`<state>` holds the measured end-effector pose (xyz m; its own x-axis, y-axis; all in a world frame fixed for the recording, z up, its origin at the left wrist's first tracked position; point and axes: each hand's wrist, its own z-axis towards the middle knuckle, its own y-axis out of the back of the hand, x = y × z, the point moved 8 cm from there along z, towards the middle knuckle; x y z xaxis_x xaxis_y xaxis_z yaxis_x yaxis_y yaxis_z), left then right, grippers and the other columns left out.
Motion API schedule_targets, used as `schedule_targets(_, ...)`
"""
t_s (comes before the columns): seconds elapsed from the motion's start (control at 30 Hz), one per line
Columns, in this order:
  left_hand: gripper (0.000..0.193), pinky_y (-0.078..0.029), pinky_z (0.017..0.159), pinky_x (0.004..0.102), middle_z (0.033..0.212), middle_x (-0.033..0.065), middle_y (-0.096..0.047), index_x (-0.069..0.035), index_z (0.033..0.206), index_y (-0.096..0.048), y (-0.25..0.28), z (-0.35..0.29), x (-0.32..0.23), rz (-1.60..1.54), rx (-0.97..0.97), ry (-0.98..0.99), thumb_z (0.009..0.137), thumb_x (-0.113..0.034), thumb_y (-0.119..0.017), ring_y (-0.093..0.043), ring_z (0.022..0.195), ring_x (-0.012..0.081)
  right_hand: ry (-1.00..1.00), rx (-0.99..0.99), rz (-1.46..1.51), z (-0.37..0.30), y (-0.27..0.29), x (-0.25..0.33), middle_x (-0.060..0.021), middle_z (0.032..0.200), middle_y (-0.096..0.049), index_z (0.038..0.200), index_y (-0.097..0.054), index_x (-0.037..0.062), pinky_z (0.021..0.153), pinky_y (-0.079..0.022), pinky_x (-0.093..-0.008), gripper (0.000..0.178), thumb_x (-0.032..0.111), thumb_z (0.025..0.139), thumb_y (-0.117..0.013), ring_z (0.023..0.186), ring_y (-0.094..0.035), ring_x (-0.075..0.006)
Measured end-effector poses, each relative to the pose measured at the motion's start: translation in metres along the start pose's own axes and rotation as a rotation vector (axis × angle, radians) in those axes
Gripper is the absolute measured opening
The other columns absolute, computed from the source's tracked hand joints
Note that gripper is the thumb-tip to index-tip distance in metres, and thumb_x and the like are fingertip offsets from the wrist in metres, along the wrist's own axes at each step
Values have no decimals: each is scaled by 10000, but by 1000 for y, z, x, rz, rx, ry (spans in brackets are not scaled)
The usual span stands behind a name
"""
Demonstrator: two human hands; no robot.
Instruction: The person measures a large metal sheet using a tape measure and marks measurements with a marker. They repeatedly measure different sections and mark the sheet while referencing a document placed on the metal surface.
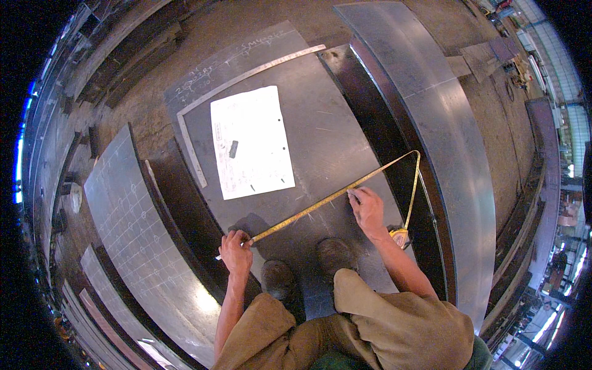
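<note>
A yellow tape measure blade (317, 206) lies across the dark steel plate (320, 145) in front of me. My left hand (236, 250) pinches the blade's end at the plate's left edge, and a small white tip sticks out beside the fingers. Past the plate's right edge the blade bends sharply back to its yellow case (399, 237), next to my right forearm. My right hand (367, 211) rests by the middle of the blade with thumb and fingers pinched together. What those fingers hold, if anything, is too small to make out.
A white paper sheet (253, 132) with a small dark block (234, 149) lies on the plate. Behind it sits a metal carpenter's square (246, 75). My shoes (279, 279) stand on the plate. Long steel plates flank it, one (139, 216) marked with a chalk grid, another (441, 117) at right; dark gaps separate them.
</note>
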<state>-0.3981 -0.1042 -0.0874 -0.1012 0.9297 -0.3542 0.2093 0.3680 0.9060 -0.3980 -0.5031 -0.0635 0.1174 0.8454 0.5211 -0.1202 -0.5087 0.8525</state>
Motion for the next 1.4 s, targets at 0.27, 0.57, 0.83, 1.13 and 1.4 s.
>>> schedule_targets(0.27,168,-470,779,490,902,21,-642,-152,875,-706,-5,-2,3,-7,-20,-1,752,-170,-819,-608,952,301,-23,8,-16,1,0,-1,-172,951,-695,1021,-736,16,771,-544,-426,150,110,913,-690,873,-675,-372)
schedule_targets(0.57,127,-473,823,536,989,23,-642,-154,945,-679,-4,1,4,52,54,10,831,-165,-734,-600,1039,309,128,-25,-167,-6,-6,4,-171,944,-670,1018,-720,-1,744,-523,-419,160,104,905,-680,848,-648,-379)
schedule_targets(0.83,245,-486,823,528,1022,40,-661,-165,1023,-718,-2,-4,6,12,99,63,795,-244,-763,-607,1054,325,71,83,-126,-2,-5,10,-185,1000,-681,1043,-725,18,813,-532,-461,162,115,932,-657,939,-646,-395)
schedule_targets(1.13,132,-457,822,535,965,13,-639,-155,917,-688,1,-1,2,-45,35,47,809,-155,-764,-598,1027,301,146,59,-120,-3,-6,5,-174,961,-677,1055,-714,-16,791,-528,-434,191,91,904,-666,876,-660,-379)
schedule_targets(1.4,143,-470,784,529,924,18,-644,-138,894,-693,2,-3,2,-24,-1,33,776,-126,-775,-607,984,301,97,43,-112,0,-6,6,-180,970,-689,1045,-721,-6,764,-536,-439,178,104,912,-672,859,-665,-386)
